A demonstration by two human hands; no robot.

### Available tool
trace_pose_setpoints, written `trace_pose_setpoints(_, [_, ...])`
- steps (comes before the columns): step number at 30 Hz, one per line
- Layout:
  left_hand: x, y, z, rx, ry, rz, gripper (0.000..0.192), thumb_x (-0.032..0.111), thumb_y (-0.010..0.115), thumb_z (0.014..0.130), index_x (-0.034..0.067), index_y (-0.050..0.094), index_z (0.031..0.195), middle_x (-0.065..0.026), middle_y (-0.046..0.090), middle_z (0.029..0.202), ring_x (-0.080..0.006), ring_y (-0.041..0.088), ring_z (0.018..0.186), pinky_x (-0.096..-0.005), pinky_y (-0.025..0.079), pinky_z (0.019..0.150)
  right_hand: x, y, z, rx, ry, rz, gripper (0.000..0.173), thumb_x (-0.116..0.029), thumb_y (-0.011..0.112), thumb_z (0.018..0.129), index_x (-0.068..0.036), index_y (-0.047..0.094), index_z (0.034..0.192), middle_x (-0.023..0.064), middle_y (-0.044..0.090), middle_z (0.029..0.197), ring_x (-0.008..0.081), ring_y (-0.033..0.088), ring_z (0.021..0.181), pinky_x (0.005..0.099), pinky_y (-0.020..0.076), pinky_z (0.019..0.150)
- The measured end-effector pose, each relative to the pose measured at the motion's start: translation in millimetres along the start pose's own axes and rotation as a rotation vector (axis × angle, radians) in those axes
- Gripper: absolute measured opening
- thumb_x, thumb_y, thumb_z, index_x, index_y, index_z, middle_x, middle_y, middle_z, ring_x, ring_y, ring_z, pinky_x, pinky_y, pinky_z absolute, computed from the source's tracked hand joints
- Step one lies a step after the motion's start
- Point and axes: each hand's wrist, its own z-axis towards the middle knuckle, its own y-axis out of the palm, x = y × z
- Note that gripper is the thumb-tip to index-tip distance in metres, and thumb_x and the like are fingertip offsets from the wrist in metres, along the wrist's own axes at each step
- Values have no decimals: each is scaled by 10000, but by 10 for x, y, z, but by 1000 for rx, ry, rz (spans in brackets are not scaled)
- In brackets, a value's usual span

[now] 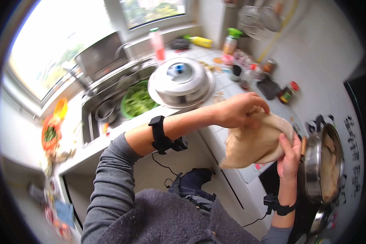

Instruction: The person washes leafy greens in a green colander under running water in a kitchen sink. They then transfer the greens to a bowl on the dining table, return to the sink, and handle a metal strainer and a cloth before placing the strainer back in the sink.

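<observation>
A limp beige sheet [259, 141], which looks like cloth, hangs in folds between my hands over the counter's front edge. My left hand [239, 110] reaches across from the left, fingers curled at the sheet's upper edge; blur softens the fingertips. On the right side, my right hand [289, 157] grips the sheet with the thumb on its near face. Just right of that hand stands a steel pot [312, 170] with a wooden-looking handle. Similar beige material [329, 167] lies inside it; whether this is cloth or dough, I cannot tell.
A domed steel lid [183, 82] rests on the tiled counter beside the sink [87, 122]. Leafy greens [137, 100] fill a green basin in the sink. Seasoning jars [288, 91] and a spray bottle [231, 42] line the wall. Another pan [320, 218] sits at lower right.
</observation>
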Motion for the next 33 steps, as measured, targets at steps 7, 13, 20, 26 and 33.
trace_pose_setpoints(7, [17,-539,-1788,155,-579,-22,230,120,655,822,-6,594,1004,-24,620,826,-90,551,777,-275,467,708,125,1125,40,-339,-129,-199,173,-45,654,826,-24,541,955,6,585,896,62,526,842,212,428,790])
trace_pose_setpoints(13, [278,-1010,-2735,742,-368,-661,150,155,496,947,38,533,1033,4,554,942,-57,508,861,-225,433,764,207,2036,169,-897,57,-343,196,-32,698,787,-25,550,916,-17,586,815,52,527,778,209,446,708])
trace_pose_setpoints(20, [168,-1541,-3272,812,-374,-522,181,114,473,947,26,555,1082,0,584,953,-51,523,900,-231,445,811,617,3286,473,-1063,189,-26,535,-173,732,768,-2,478,1207,62,583,1102,134,552,1017,272,424,915])
trace_pose_setpoints(26, [-17,-2541,-3983,667,-513,-376,444,255,602,896,26,466,1251,-70,577,1048,-126,518,1015,-311,417,922,489,4407,958,-828,-49,-47,525,-21,575,828,13,408,1324,116,537,1243,187,520,1133,315,381,1001])
trace_pose_setpoints(33, [-301,-3538,-3952,771,-182,-165,1006,269,810,700,20,146,1412,-168,429,1290,-223,425,1212,-342,371,1020,63,5554,1148,-1261,-196,-261,788,110,562,703,-28,275,1424,155,478,1307,207,474,1207,320,376,1021])
